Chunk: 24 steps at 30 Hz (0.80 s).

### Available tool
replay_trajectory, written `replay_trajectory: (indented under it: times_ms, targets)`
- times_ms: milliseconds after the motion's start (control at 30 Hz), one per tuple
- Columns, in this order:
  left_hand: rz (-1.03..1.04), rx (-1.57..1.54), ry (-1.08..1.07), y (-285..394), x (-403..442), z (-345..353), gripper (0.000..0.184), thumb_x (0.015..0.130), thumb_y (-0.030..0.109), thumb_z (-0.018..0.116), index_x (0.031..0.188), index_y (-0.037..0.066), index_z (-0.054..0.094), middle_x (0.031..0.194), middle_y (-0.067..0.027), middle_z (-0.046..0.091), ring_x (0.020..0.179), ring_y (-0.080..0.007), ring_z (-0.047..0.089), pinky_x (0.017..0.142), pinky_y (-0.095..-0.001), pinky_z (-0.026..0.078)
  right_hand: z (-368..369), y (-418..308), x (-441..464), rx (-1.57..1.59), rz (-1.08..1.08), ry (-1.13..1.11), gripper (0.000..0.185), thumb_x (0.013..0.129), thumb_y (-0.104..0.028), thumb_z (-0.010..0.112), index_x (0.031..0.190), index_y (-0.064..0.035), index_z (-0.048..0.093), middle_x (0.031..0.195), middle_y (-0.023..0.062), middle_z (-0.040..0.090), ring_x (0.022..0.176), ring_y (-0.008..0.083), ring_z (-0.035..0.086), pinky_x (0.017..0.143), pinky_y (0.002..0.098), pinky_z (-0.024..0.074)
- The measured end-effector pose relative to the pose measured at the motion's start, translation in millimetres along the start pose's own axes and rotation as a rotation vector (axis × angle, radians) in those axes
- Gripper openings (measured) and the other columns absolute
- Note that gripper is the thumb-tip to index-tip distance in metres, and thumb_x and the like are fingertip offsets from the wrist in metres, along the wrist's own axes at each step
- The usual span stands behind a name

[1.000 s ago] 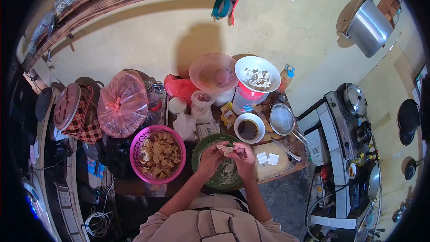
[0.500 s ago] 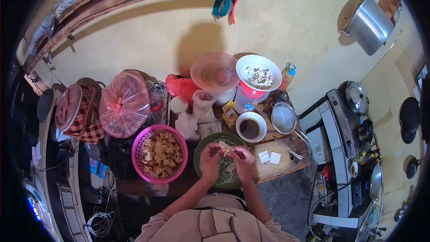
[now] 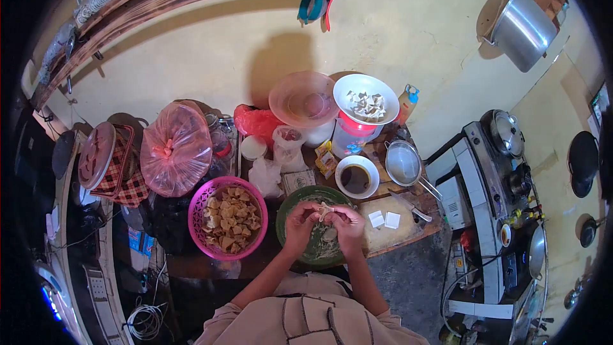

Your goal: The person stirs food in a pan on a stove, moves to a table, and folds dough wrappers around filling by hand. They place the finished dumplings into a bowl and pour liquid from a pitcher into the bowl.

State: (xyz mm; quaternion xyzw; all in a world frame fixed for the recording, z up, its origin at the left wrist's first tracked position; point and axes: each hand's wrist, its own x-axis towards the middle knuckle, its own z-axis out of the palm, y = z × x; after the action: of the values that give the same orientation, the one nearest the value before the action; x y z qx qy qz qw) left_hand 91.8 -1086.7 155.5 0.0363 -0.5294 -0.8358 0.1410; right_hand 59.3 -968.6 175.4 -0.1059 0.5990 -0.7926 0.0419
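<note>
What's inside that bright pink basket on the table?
The pink basket holds a heap of tan-brown, irregular pieces, perhaps fried tofu or dough. Only the upper layer shows; those pieces cover the bottom, so whatever lies beneath them can't be seen.

Wooden table (image 3: 191,267): pink basket (image 3: 200,202), green basin (image 3: 308,193), pale board (image 3: 383,237), white-lidded tub (image 3: 253,147).

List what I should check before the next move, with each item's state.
1. Left hand and right hand both on the piece: ok.
2. Piece over the green bowl: ok.
3. Piece sealed: cannot tell, too small.
4. Knife apart from both hands: ok.
5. White squares on the board: ok, two.
6. White dish steady on its tub: cannot tell.
</note>
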Motion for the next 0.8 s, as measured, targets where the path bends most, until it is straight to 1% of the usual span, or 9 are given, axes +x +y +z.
replay_trajectory:
  times_ms: [67, 167, 267, 367, 567, 667, 700, 767, 800]
  targets:
    - [-0.073, -0.067, -0.07, 3.0, 1.4, -3.9, 0.012, 0.079, 0.002, 0.057, 0.09, 0.003, 0.054, 0.091, -0.0022, 0.054, 0.085, -0.0103, 0.053, 0.076, -0.0241, 0.043, -2.4, 2.7, -0.5, 0.039, -0.028, -0.005, 0.015, 0.075, 0.006, 0.059, 0.09, 0.0057, 0.058, 0.081, 0.0087, 0.06, 0.068, 0.012, 0.059, 0.063, 0.023, 0.0484]
    - [-0.096, 0.037, -0.148, 8.6, 5.0, -9.9, 0.012, 0.08, 0.003, 0.057, 0.091, 0.003, 0.053, 0.09, -0.0017, 0.053, 0.085, -0.0099, 0.052, 0.078, -0.0243, 0.042, -3.0, 0.9, -1.8, 0.042, -0.051, -0.028, 0.017, 0.074, 0.008, 0.058, 0.091, 0.0064, 0.057, 0.081, 0.0101, 0.06, 0.069, 0.0135, 0.059, 0.064, 0.0238, 0.0488]
    - [-0.076, 0.025, -0.177, 13.1, 3.8, -12.5, 0.011, 0.08, 0.004, 0.057, 0.091, 0.003, 0.054, 0.091, -0.0017, 0.053, 0.087, -0.0099, 0.051, 0.078, -0.024, 0.041, -0.9, -1.7, -4.8, 0.051, -0.025, -0.058, 0.018, 0.074, 0.009, 0.058, 0.091, 0.0065, 0.056, 0.08, 0.0107, 0.06, 0.07, 0.0143, 0.059, 0.066, 0.0246, 0.0492]
    - [-0.028, 0.017, -0.074, 10.2, -1.2, -9.0, 0.012, 0.08, 0.005, 0.057, 0.091, 0.003, 0.054, 0.092, -0.0018, 0.052, 0.087, -0.0103, 0.051, 0.079, -0.0242, 0.04, 3.4, -4.4, -5.9, 0.076, -0.014, -0.082, 0.019, 0.073, 0.009, 0.059, 0.092, 0.0062, 0.057, 0.082, 0.0104, 0.06, 0.072, 0.0142, 0.059, 0.068, 0.025, 0.0493]
    - [-0.026, -0.038, -0.185, 16.1, -0.4, -7.5, 0.014, 0.078, 0.003, 0.059, 0.091, 0.003, 0.054, 0.092, -0.002, 0.053, 0.087, -0.0106, 0.052, 0.077, -0.0241, 0.042, -4.0, -2.0, -6.6, 0.091, 0.014, -0.079, 0.02, 0.072, 0.009, 0.06, 0.092, 0.0051, 0.057, 0.09, 0.0113, 0.06, 0.074, 0.0136, 0.059, 0.068, 0.0251, 0.0494]
    - [-0.14, 0.008, -0.217, 20.9, 2.3, -10.7, 0.015, 0.077, 0.002, 0.06, 0.091, 0.003, 0.054, 0.091, -0.0025, 0.054, 0.085, -0.0109, 0.053, 0.076, -0.0241, 0.043, -8.0, 1.3, -6.2, 0.089, -0.019, -0.115, 0.021, 0.072, 0.008, 0.06, 0.093, 0.0046, 0.057, 0.092, 0.0111, 0.059, 0.077, 0.013, 0.059, 0.07, 0.0247, 0.049]
    - [-0.128, 0.016, -0.202, 21.1, 2.5, -9.9, 0.015, 0.077, 0.002, 0.061, 0.09, 0.003, 0.054, 0.091, -0.0029, 0.054, 0.085, -0.011, 0.054, 0.076, -0.0241, 0.043, -6.6, -1.7, -5.7, 0.092, -0.038, -0.131, 0.022, 0.073, 0.008, 0.06, 0.094, 0.0044, 0.057, 0.092, 0.0107, 0.059, 0.078, 0.0127, 0.058, 0.07, 0.0246, 0.0488]
    - [-0.103, 0.033, -0.172, 21.9, 2.8, -8.0, 0.015, 0.076, 0.001, 0.061, 0.089, 0.003, 0.054, 0.09, -0.0036, 0.055, 0.084, -0.0113, 0.054, 0.076, -0.0242, 0.044, -0.3, -11.7, -5.2, 0.092, 0.004, -0.03, 0.024, 0.073, 0.008, 0.06, 0.096, 0.0034, 0.055, 0.092, 0.0092, 0.059, 0.081, 0.012, 0.057, 0.072, 0.0242, 0.048]
    - [-0.087, 0.026, -0.093, 22.6, 1.9, -4.3, 0.014, 0.076, 0.002, 0.061, 0.088, 0.002, 0.054, 0.09, -0.0037, 0.055, 0.084, -0.0112, 0.055, 0.076, -0.0241, 0.044, 5.6, -18.0, -5.2, 0.093, 0.025, 0.021, 0.025, 0.073, 0.008, 0.06, 0.097, 0.003, 0.055, 0.092, 0.0084, 0.058, 0.083, 0.0116, 0.057, 0.073, 0.024, 0.0476]
